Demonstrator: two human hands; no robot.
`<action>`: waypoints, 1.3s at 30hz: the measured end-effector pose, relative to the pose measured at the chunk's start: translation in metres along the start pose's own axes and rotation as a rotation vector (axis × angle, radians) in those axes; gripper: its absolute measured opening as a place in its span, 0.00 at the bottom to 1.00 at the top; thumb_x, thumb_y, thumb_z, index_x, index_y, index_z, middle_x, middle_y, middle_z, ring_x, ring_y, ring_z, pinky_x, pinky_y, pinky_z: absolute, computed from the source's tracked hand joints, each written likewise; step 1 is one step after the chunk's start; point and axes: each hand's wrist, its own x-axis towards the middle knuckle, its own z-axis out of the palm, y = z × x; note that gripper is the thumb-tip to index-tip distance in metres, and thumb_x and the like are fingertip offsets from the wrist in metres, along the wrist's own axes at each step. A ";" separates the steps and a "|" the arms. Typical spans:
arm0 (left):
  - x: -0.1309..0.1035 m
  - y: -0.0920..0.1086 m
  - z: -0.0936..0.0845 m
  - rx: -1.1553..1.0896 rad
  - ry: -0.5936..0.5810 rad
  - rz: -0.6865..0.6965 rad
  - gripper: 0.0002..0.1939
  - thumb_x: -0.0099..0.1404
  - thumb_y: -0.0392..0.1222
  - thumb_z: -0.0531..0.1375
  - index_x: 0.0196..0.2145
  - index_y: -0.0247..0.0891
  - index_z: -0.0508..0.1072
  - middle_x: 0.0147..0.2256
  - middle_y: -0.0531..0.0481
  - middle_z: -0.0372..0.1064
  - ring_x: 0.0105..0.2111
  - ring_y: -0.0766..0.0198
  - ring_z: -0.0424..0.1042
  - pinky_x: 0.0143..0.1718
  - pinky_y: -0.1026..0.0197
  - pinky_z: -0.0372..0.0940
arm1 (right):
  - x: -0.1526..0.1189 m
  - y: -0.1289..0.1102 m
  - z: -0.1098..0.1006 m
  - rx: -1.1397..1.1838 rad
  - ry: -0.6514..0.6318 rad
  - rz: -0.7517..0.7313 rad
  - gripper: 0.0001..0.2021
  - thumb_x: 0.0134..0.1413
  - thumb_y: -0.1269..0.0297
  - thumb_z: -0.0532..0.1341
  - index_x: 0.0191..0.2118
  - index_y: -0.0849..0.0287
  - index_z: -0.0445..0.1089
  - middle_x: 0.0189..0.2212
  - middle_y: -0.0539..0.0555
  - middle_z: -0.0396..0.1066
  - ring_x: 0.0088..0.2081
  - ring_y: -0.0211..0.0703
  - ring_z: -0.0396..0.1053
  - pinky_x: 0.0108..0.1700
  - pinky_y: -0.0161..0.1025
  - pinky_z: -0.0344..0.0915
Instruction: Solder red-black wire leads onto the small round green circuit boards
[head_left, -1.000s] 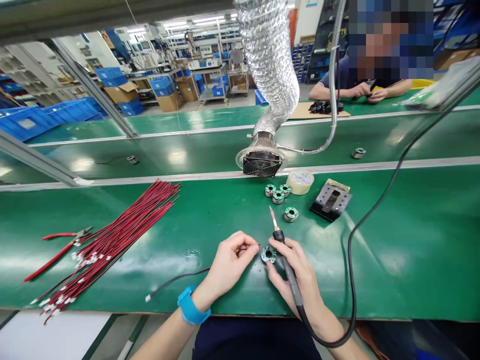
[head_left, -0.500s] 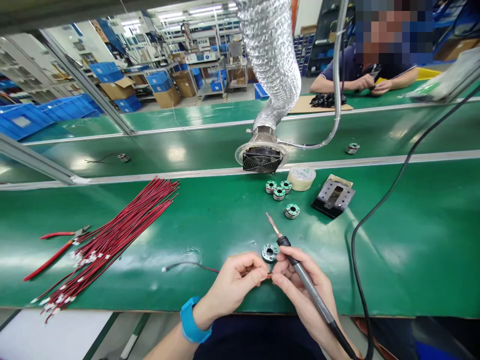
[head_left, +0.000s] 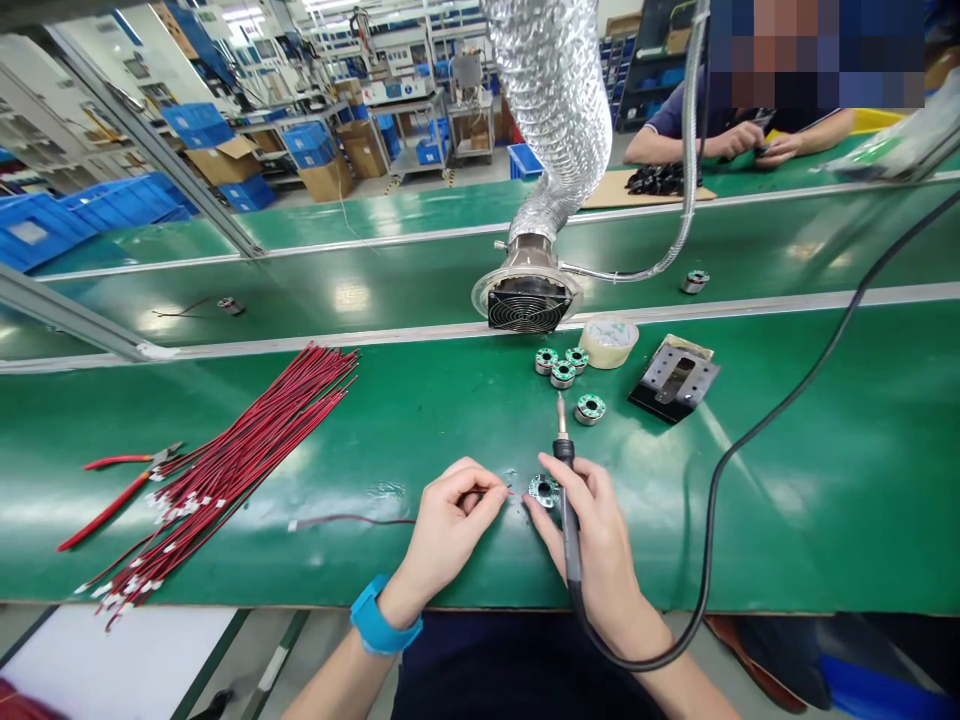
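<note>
Pinched between thumb and fingers of my left hand (head_left: 457, 515) is a thin red and black wire (head_left: 352, 519), its white connector lying off to the left. My right hand (head_left: 589, 530) holds a soldering iron (head_left: 571, 540), whose tip points away from me. A round component with a circuit board (head_left: 543, 490) sits on the table between my hands, partly covered by my right fingers, which are near its left and upper edges. Behind it stand another round component (head_left: 590, 408) and a group of three more (head_left: 562, 374).
Bundled red wires (head_left: 255, 450) and red-handled cutters (head_left: 112, 515) lie at left. A tape roll (head_left: 609, 342) and metal holder (head_left: 675, 378) are behind right. A fan hood (head_left: 529, 305) hangs above; the iron's cable (head_left: 709, 520) loops right. Another person (head_left: 667, 140) works across.
My hands have moved apart. My left hand has moved slightly up and left with the wire, while my right hand has turned the iron more upright. The camera view has shifted slightly.
</note>
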 end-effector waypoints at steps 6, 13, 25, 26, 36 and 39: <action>0.000 -0.003 0.000 -0.059 -0.043 -0.021 0.11 0.71 0.46 0.64 0.32 0.39 0.80 0.32 0.49 0.70 0.30 0.64 0.65 0.30 0.62 0.58 | 0.006 0.005 -0.005 0.167 -0.187 0.024 0.26 0.66 0.69 0.62 0.67 0.48 0.65 0.55 0.58 0.66 0.51 0.46 0.75 0.54 0.43 0.76; 0.004 0.005 0.004 -0.003 -0.093 0.015 0.08 0.71 0.42 0.64 0.34 0.40 0.80 0.33 0.49 0.67 0.29 0.65 0.62 0.30 0.62 0.58 | 0.008 0.006 0.001 0.151 -0.125 0.013 0.23 0.67 0.69 0.62 0.65 0.51 0.67 0.51 0.58 0.68 0.49 0.46 0.77 0.51 0.41 0.77; 0.012 0.005 0.022 0.102 -0.109 0.123 0.06 0.73 0.38 0.61 0.35 0.39 0.75 0.43 0.46 0.72 0.37 0.63 0.71 0.34 0.62 0.64 | -0.012 0.012 -0.029 0.258 0.128 0.233 0.13 0.70 0.66 0.62 0.56 0.51 0.76 0.37 0.50 0.79 0.35 0.39 0.78 0.43 0.36 0.76; 0.012 0.005 0.023 0.113 -0.100 0.129 0.06 0.73 0.37 0.61 0.35 0.39 0.75 0.42 0.46 0.72 0.37 0.63 0.71 0.35 0.62 0.64 | -0.019 0.013 -0.033 0.257 0.165 0.259 0.12 0.70 0.66 0.61 0.54 0.52 0.77 0.33 0.49 0.78 0.31 0.38 0.76 0.39 0.35 0.75; 0.011 0.002 0.026 0.216 -0.077 0.187 0.06 0.73 0.36 0.60 0.36 0.40 0.73 0.42 0.47 0.71 0.38 0.63 0.71 0.38 0.62 0.65 | -0.031 0.009 -0.047 0.265 0.135 0.131 0.10 0.72 0.68 0.58 0.46 0.52 0.78 0.24 0.44 0.74 0.24 0.35 0.74 0.31 0.33 0.71; 0.011 0.001 0.027 0.220 -0.070 0.196 0.05 0.73 0.34 0.61 0.36 0.39 0.73 0.41 0.48 0.71 0.38 0.64 0.71 0.39 0.62 0.65 | -0.026 0.006 -0.047 0.256 0.116 0.113 0.09 0.71 0.68 0.59 0.46 0.53 0.78 0.24 0.43 0.74 0.24 0.35 0.74 0.31 0.32 0.71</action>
